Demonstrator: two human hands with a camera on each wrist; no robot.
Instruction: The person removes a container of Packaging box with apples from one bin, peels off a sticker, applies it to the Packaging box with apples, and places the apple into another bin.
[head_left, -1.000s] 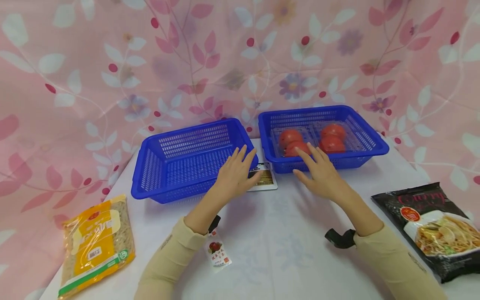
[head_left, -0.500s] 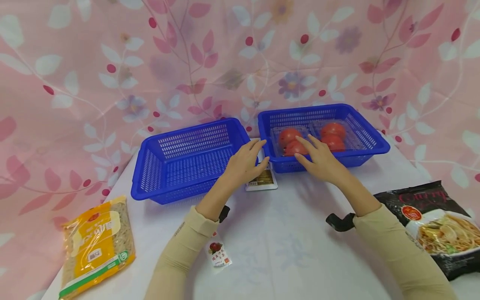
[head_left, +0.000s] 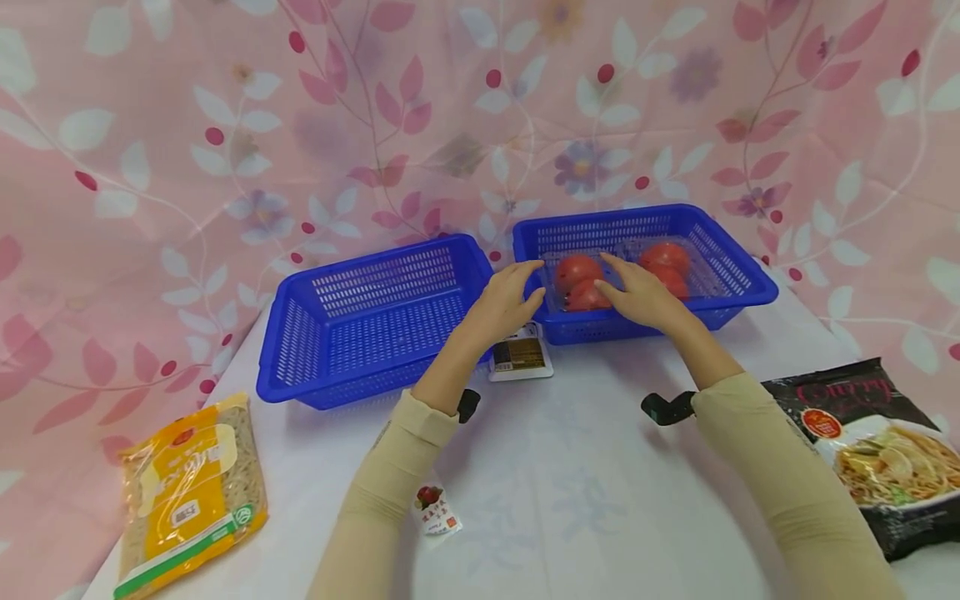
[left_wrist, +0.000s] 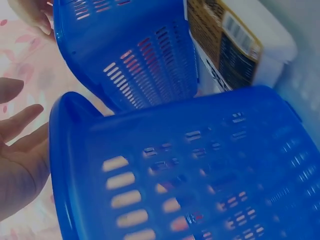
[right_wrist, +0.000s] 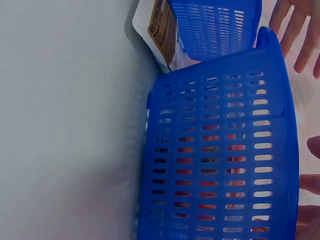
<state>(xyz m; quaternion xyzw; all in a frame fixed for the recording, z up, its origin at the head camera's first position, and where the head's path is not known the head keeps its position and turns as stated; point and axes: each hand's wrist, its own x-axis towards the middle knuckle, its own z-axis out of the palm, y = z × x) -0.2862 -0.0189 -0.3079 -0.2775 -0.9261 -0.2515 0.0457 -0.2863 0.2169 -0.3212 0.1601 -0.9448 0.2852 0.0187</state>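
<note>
Two pairs of tomatoes (head_left: 579, 273) lie in clear plastic boxes inside the right blue basket (head_left: 738, 287). Over this basket's front rim reaches my right hand (head_left: 641, 296), fingers spread above the nearer tomatoes and overlapping the box in the head view. My left hand (head_left: 504, 307) hovers between the two baskets, beside the right basket's left end, its fingers pointing right and holding nothing. The left blue basket (head_left: 367, 333) has nothing in it. In the left wrist view the left hand (left_wrist: 20, 170) shows just beyond a basket rim.
A white tub with a brown label (head_left: 521, 357) sits between the baskets. Near the front lies a small apple-printed sachet (head_left: 435, 508). A yellow bag (head_left: 191, 492) is at left, a black curry noodle pack (head_left: 877, 450) at right. A floral curtain (head_left: 465, 108) hangs behind.
Both hands have moved forward. My left hand has shifted right, from the left basket's corner to the right basket's left end. My right hand has moved farther over the tomatoes.
</note>
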